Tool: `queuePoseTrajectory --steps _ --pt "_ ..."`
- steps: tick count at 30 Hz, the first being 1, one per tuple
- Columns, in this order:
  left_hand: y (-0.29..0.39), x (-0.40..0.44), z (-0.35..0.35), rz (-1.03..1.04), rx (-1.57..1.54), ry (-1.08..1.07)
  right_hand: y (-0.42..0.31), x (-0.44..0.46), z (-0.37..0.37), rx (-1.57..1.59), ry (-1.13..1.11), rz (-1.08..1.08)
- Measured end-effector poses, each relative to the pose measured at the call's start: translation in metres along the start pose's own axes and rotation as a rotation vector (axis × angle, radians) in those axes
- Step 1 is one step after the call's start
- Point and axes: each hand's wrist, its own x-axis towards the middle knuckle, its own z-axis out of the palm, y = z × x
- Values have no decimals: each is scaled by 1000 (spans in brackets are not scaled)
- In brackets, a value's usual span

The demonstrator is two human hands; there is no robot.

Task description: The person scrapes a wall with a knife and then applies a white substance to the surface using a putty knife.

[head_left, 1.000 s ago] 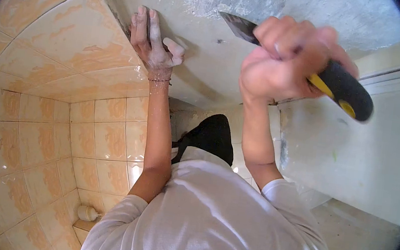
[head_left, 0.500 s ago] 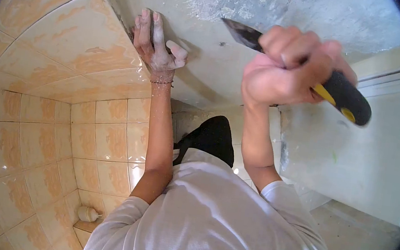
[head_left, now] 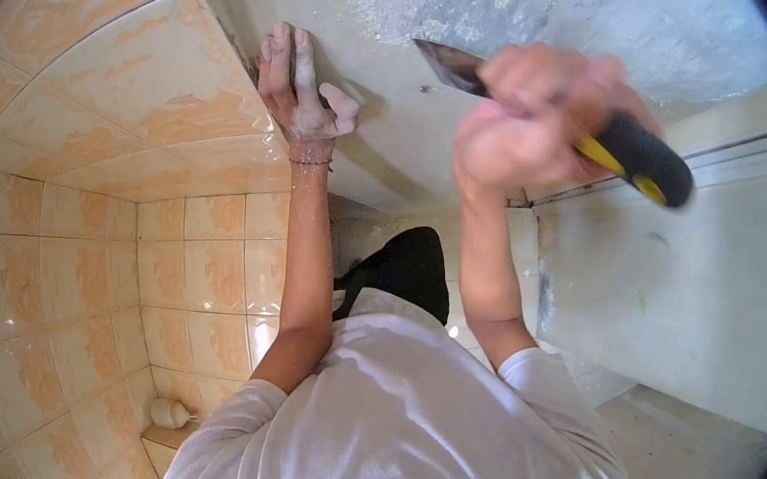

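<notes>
My right hand (head_left: 542, 115) is wrapped round the black and yellow handle of a scraper (head_left: 453, 66). Its metal blade points left, near the rough edge of a scraped patch (head_left: 422, 5) on the grey-green painted wall (head_left: 389, 116). Whether the blade touches the wall I cannot tell. My left hand (head_left: 307, 101), coated in white dust, rests with fingers stretched out on the wall, beside the edge of the tiles. A thin dark bracelet (head_left: 311, 163) circles the left wrist.
Orange-and-cream tiles (head_left: 114, 92) cover the wall on the left. A small pale bottle-like object (head_left: 169, 412) stands on a ledge in the lower left corner. To the right is a pale panel (head_left: 675, 285) below a dark-lined frame. Black cloth (head_left: 409, 267) shows beyond my white shirt.
My right hand has moved slightly left and up with the scraper, and is blurred. My left hand stays almost where it was on the wall.
</notes>
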Motion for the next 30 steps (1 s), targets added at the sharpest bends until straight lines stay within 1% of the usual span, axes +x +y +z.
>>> queuePoseTrajectory --steps 3,4,8,11,13,15,17,19,21,22,23,25,26,27,29,30 --pt "-1 -2 -4 -22 18 -14 8 -4 3 -68 52 43" --pt "0 -2 -3 -31 23 -13 2 -1 4 -77 37 127" --pt "-2 -3 1 -26 37 -19 -3 13 2 -8 21 45" --pt "-5 -6 0 -16 8 -1 -11 13 7 -3 39 89" --pt "-4 -6 0 -9 18 -7 -1 9 9 -149 -13 175" --pt "-4 -6 0 -11 15 -7 -11 12 4 -147 -39 184" --pt "-7 -4 4 -10 17 10 -19 18 2 168 36 207" --pt "-5 -6 0 -21 -8 -13 -12 12 1 142 25 183" --pt "-5 -7 -1 -20 -6 -19 14 -3 -2 16 -62 265" --pt "-5 -7 -1 -19 -1 -20 15 -2 -5 100 -74 353" --pt "-5 -6 0 -15 0 -17 12 -2 -6 103 -73 350" --pt "-5 -7 -1 -33 -2 -37 -4 -2 -1 139 11 204" --pt "-6 -6 -1 -34 6 -32 -10 3 -1 318 -96 213" --pt "-6 -6 -1 -43 20 -37 -5 0 0 322 -98 215" --pt "-3 -7 -3 -55 26 -46 8 -6 -3 -113 -80 54" --pt "-2 -6 -4 -53 24 -50 3 0 -1 -60 -86 159"
